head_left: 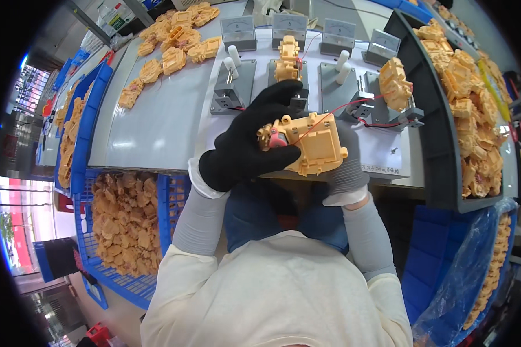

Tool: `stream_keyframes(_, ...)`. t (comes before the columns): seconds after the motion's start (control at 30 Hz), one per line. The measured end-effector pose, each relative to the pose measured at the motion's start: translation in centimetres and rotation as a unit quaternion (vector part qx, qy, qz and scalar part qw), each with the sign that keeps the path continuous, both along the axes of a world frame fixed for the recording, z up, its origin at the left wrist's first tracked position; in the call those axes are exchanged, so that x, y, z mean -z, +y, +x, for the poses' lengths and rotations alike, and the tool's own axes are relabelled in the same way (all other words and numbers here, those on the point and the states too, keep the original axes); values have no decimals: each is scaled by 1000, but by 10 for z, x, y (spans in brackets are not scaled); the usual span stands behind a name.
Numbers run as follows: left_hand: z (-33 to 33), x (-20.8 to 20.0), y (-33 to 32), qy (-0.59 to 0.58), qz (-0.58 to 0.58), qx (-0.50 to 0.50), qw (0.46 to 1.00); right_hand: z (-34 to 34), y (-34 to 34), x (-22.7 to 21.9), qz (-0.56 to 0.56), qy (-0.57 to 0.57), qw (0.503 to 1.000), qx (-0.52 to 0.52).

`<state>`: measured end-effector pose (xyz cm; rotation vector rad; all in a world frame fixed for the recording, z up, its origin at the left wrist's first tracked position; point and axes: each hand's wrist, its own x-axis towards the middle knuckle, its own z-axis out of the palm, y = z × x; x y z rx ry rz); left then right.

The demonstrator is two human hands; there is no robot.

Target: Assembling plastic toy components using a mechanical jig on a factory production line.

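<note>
My left hand (255, 136), in a black glove, grips a yellow-orange plastic gearbox housing (321, 144) with thumb and fingers. The housing has a pink-red part (278, 137) at its left end and a thin red wire (312, 128) running off to the right. My right hand (348, 168), in a grey glove, is close against the right side of the housing; its fingers are partly hidden and blurred. Beyond my hands, one similar housing (287, 61) stands on a grey test fixture. Another housing (395, 84) rests on the right-hand fixture (382, 107).
Several analog meters (289, 32) line the back of the white board. More fixtures with white posts (342, 68) stand there. Loose housings (173, 58) lie at the far left. A dark bin (425, 115) on the right and a blue crate (127, 272) at lower left hold many more.
</note>
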<state>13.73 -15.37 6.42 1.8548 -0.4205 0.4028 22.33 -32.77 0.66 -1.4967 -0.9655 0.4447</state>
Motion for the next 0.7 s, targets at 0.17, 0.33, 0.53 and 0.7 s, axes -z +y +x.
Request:
stream_keyframes(0.17, -1, 17, -3, -20, -88, 22, 996, 0, 6, -74, 4, -24, 975, 221)
stream_keyframes(0.33, -4, 24, -4, 41, -160, 9, 986, 37, 44, -102, -104, -267, 936, 206)
stream_keyframes(0.53, -8, 14, -3, 82, -175, 57, 980, 59, 87, -125, -335, -228, 910, 84)
stream_keyframes(0.7, -10, 21, -2, 54, -180, 35, 982, 65, 64, -179, -161, -384, 880, 229)
